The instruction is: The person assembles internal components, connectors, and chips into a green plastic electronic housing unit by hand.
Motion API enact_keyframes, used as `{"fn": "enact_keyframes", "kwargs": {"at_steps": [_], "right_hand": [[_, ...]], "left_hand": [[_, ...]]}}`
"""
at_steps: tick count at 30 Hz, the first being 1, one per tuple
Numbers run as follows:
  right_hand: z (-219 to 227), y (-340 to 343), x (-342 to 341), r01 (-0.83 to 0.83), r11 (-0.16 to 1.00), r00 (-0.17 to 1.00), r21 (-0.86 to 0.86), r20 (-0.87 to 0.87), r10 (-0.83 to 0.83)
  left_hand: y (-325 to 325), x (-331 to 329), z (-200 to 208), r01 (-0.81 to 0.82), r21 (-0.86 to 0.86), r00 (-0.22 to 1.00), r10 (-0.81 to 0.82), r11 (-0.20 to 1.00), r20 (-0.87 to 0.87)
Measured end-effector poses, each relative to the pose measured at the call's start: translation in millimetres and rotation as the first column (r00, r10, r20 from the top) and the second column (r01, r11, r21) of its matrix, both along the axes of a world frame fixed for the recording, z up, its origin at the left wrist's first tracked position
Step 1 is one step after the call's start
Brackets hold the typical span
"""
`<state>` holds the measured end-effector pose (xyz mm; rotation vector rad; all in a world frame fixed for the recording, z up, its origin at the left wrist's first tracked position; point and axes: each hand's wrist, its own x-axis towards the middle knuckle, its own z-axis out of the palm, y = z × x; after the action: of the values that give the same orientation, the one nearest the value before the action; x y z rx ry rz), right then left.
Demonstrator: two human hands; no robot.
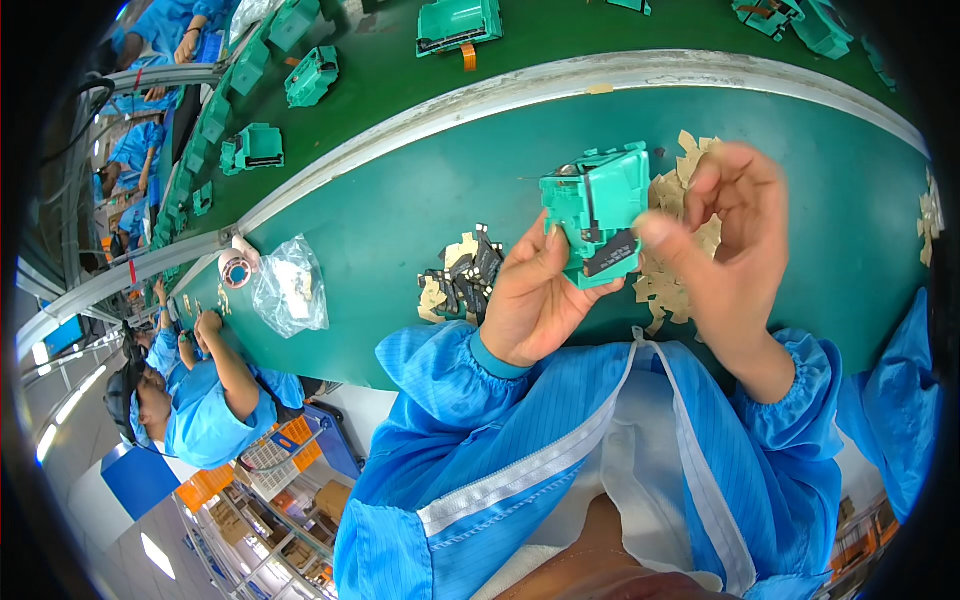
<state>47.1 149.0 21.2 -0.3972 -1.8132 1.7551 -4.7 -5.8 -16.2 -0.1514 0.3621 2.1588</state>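
The left hand [535, 300] grips a green plastic housing [597, 210] from below, fingers closed around its lower side, holding it up above the near edge of the green surface [400, 200]. The right hand [725, 230] is at the housing's right side, thumb and forefinger pinched together against a black part [610, 255] on its front. Tan backing scraps [665, 285] lie on the surface behind the hands; black pieces [465, 275] are piled left of the left hand. A clear plastic bag [290, 285] rests at the surface's near left edge.

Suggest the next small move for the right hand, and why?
Probably press the black strip flat onto the green housing. The left hand grips the housing from below, and the right hand has a fingertip at the strip's end, which looks slightly lifted.
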Motion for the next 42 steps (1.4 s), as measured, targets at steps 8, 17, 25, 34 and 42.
{"fn": "enact_keyframes", "kwargs": {"at_steps": [8, 17, 25, 34, 42], "right_hand": [[-12.6, 7.6, 5.0, -0.258, 0.952, 0.962, -0.164, 0.052, 0.270], [-7.9, -7.3, 9.5, -0.356, 0.878, 0.899, -0.321, 0.140, 0.415], [-9.0, 0.2, 8.7, -0.306, 0.845, 0.900, -0.440, 0.156, 0.407], [0.2, -0.5, 2.8, -0.245, 0.833, 0.895, -0.496, 0.214, 0.390], [-7.6, 6.7, 3.5, -0.330, 0.914, 0.887, -0.235, 0.254, 0.385]], "left_hand": [[-2.6, -4.6, -1.0, -0.009, 0.016, 1.000, 0.009, 1.000, 0.029], [4.1, 2.2, 3.0, 0.003, -0.089, 0.993, -0.014, 0.996, -0.115], [2.8, 10.1, -4.8, 0.009, 0.070, 0.995, -0.016, 0.997, 0.094], [1.6, 6.1, -6.1, 0.063, 0.048, 0.996, -0.066, 0.997, 0.068], [-22.3, 0.9, 46.1, -0.125, -0.445, 0.968, 0.010, 0.887, -0.252]]}}
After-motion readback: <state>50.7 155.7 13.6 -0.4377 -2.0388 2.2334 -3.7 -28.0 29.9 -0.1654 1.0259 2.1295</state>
